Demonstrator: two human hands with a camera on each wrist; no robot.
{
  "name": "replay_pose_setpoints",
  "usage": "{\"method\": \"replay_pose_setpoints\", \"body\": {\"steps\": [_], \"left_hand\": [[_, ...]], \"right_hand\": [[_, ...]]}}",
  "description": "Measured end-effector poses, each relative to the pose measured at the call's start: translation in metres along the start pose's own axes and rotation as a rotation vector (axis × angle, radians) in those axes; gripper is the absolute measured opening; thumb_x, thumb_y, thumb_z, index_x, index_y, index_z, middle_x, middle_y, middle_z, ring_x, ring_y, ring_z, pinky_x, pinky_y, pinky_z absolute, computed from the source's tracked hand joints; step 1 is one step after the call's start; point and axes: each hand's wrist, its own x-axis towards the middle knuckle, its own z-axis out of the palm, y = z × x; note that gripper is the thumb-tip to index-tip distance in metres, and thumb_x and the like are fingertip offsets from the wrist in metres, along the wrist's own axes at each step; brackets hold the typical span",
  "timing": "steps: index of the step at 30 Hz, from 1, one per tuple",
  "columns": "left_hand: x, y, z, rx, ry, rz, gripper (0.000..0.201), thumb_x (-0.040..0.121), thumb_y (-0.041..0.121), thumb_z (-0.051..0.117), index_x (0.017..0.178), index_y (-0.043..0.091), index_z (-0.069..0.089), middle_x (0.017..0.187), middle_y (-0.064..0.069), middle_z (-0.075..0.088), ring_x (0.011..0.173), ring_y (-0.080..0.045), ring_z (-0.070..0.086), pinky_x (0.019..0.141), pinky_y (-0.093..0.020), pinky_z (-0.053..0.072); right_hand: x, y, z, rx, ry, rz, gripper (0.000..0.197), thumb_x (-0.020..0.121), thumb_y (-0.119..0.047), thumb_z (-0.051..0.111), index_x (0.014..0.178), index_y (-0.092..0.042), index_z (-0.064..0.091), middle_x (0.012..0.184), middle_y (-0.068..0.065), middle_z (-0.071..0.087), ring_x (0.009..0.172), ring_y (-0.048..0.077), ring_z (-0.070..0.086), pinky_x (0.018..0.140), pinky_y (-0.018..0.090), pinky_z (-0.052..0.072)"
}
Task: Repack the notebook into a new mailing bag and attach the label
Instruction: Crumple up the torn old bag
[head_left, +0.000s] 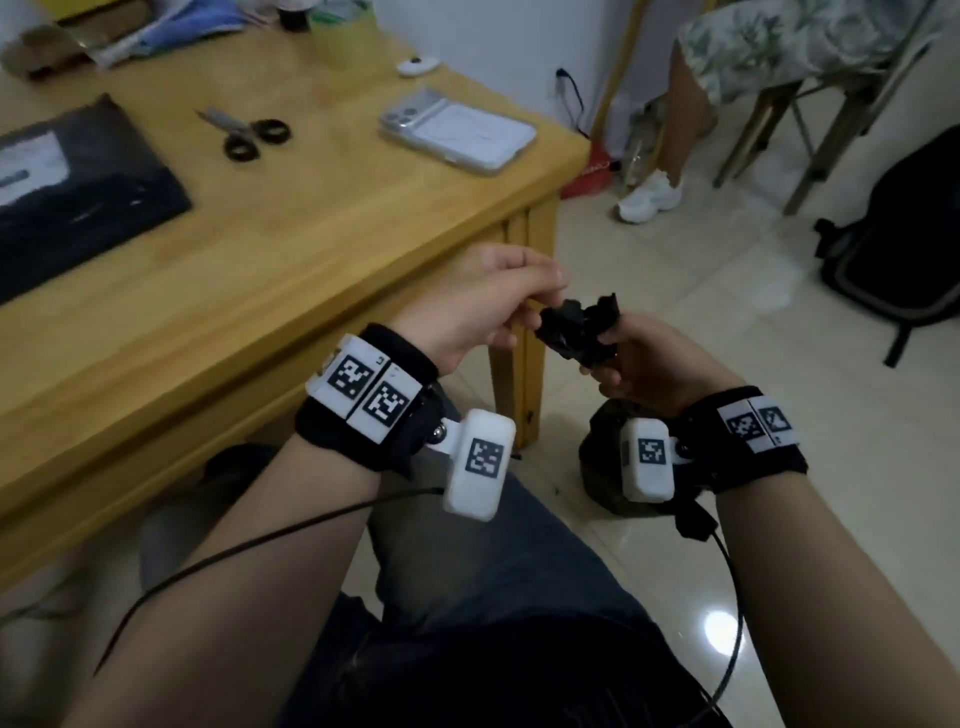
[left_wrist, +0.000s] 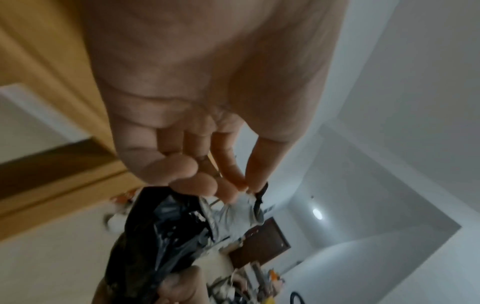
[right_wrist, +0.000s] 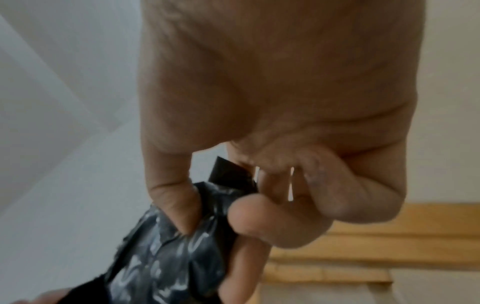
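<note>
A crumpled wad of black plastic mailing bag (head_left: 576, 332) hangs in the air just off the table's near right corner, held between both hands. My left hand (head_left: 524, 306) pinches a thin torn edge of the wad (left_wrist: 168, 226) between thumb and forefinger (left_wrist: 241, 183). My right hand (head_left: 608, 348) grips the wad (right_wrist: 182, 246) from the other side, thumb (right_wrist: 176, 207) pressed into the plastic. On the wooden table (head_left: 311, 260), far left, lies a flat black mailing bag (head_left: 104, 197) bearing a white label (head_left: 31, 166). No notebook shows.
Scissors (head_left: 244, 132), a phone (head_left: 457, 132) face down, a small white device (head_left: 418, 66) and a tape roll (head_left: 343, 26) lie on the table. Another person's leg and white shoe (head_left: 649, 197) are at the right, near a black backpack (head_left: 904, 234). A dark object (head_left: 602, 467) sits on the floor.
</note>
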Motion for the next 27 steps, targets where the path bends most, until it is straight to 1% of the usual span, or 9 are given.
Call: {"method": "replay_pose_setpoints", "body": {"steps": [4,8,12,15,18,20,22,25,27], "left_hand": [[0.051,-0.033,0.049,-0.01,-0.176,-0.213,0.008,0.096,0.022,0.063,0.098,0.016,0.067,0.077,0.003,0.069,0.062,-0.011,0.06,0.053,-0.023,0.044],[0.108,-0.073,0.087,-0.173,-0.069,-0.409,0.007,0.097,0.02,0.061,0.09,0.018,0.061,0.073,0.005,0.064,0.06,-0.013,0.056,0.053,-0.021,0.039],[0.144,-0.116,0.111,-0.231,0.006,-0.583,0.013,0.098,0.02,0.056,0.085,0.02,0.056,0.075,0.007,0.06,0.06,-0.01,0.052,0.052,-0.022,0.035],[0.157,-0.139,0.12,-0.225,-0.011,-0.677,0.007,0.098,0.02,0.057,0.091,0.019,0.056,0.074,0.007,0.062,0.061,-0.01,0.053,0.051,-0.022,0.034],[0.169,-0.153,0.122,-0.199,0.001,-0.719,0.004,0.097,0.021,0.058,0.095,0.019,0.056,0.075,0.007,0.062,0.061,-0.011,0.054,0.051,-0.022,0.035],[0.178,-0.161,0.122,-0.191,0.01,-0.741,0.006,0.097,0.02,0.058,0.093,0.019,0.055,0.074,0.007,0.062,0.061,-0.011,0.053,0.051,-0.022,0.035],[0.185,-0.168,0.122,-0.192,0.01,-0.767,0.008,0.097,0.02,0.058,0.09,0.019,0.054,0.074,0.008,0.062,0.06,-0.01,0.052,0.051,-0.022,0.035],[0.193,-0.179,0.121,-0.188,0.014,-0.8,0.01,0.097,0.021,0.058,0.088,0.019,0.054,0.074,0.008,0.061,0.059,-0.01,0.052,0.051,-0.022,0.036],[0.198,-0.187,0.12,-0.178,0.013,-0.816,0.012,0.097,0.021,0.057,0.086,0.019,0.054,0.073,0.007,0.06,0.058,-0.009,0.051,0.051,-0.021,0.035]], "right_hand": [[-0.004,0.054,-0.059,0.177,0.23,0.163,0.023,0.087,-0.024,0.049,0.1,-0.008,0.059,0.072,0.006,0.06,0.048,0.013,0.044,0.051,0.026,0.018],[0.001,0.115,-0.114,0.286,0.607,0.273,0.016,0.092,-0.023,0.058,0.094,-0.008,0.063,0.084,0.012,0.074,0.048,0.016,0.048,0.044,0.023,0.03],[0.0,0.16,-0.146,0.092,0.81,0.451,0.014,0.098,-0.021,0.061,0.098,-0.008,0.062,0.085,0.013,0.076,0.044,0.017,0.051,0.041,0.02,0.034],[0.01,0.187,-0.16,-0.165,0.847,0.496,0.02,0.093,-0.024,0.071,0.084,-0.008,0.063,0.066,0.008,0.069,0.043,0.017,0.051,0.045,0.025,0.038],[0.024,0.2,-0.166,-0.334,0.861,0.542,0.035,0.08,-0.028,0.084,0.068,-0.013,0.054,0.067,0.004,0.059,0.063,0.022,0.057,0.064,0.03,0.043],[0.033,0.202,-0.167,-0.397,0.854,0.567,0.033,0.08,-0.029,0.083,0.07,-0.011,0.056,0.069,0.004,0.059,0.064,0.02,0.056,0.057,0.028,0.04],[0.042,0.201,-0.167,-0.411,0.833,0.569,0.032,0.082,-0.028,0.082,0.071,-0.011,0.057,0.069,0.003,0.058,0.063,0.017,0.055,0.055,0.027,0.038],[0.059,0.202,-0.168,-0.325,0.854,0.585,0.029,0.078,-0.033,0.085,0.084,-0.017,0.061,0.086,0.004,0.065,0.082,0.024,0.063,0.074,0.033,0.052],[0.069,0.203,-0.17,-0.155,0.866,0.609,0.026,0.08,-0.033,0.084,0.083,-0.017,0.062,0.089,0.008,0.066,0.075,0.027,0.063,0.068,0.038,0.056]]}}
